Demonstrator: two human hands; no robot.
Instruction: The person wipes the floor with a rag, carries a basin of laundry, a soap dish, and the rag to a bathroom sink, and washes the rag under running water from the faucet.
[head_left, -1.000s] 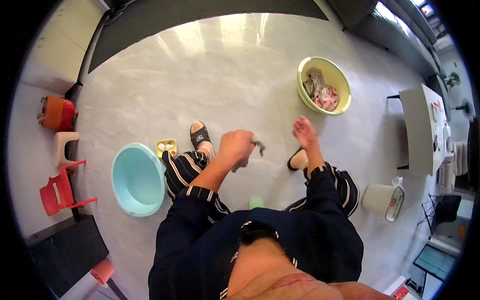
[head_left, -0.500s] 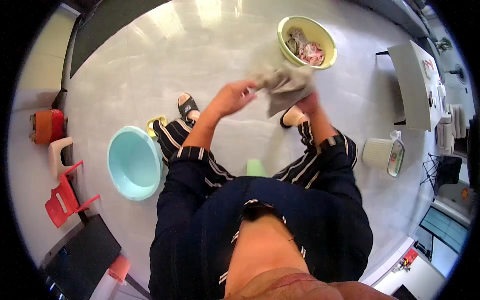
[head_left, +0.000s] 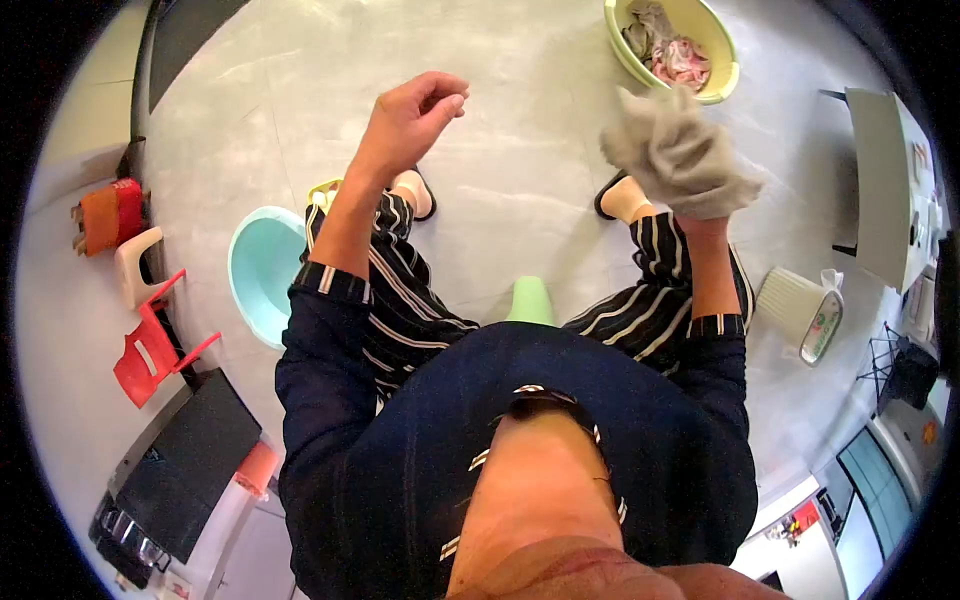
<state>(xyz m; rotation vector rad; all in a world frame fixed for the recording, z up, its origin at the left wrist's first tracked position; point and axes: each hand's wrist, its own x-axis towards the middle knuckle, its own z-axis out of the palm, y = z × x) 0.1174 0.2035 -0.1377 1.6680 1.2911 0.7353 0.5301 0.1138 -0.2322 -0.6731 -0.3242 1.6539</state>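
Grey cloth (head_left: pixel 680 155), one piece, is covering the right hand (head_left: pixel 702 226), grip unclear, near one yellow basin's rim (head_left: pixel 727 84); left hand (head_left: pixel 410 118) is hovering, released.

Left hand (head_left: pixel 412 115) raised, fingers loosely curled, thumb near the forefinger; left forearm (head_left: pixel 343 228) trails back and outward from it. Right hand (head_left: pixel 703 224) largely hidden past the wrist; right forearm (head_left: pixel 713 272) nearly straight behind it.

There are two hands (head_left: pixel 408 125), two basins (head_left: pixel 262 275), one grey cloth (head_left: pixel 680 150) outside the basins, two slippers (head_left: pixel 604 193), one red chair (head_left: pixel 143 362), one beige stool (head_left: pixel 132 268) and one white bin (head_left: pixel 790 300).
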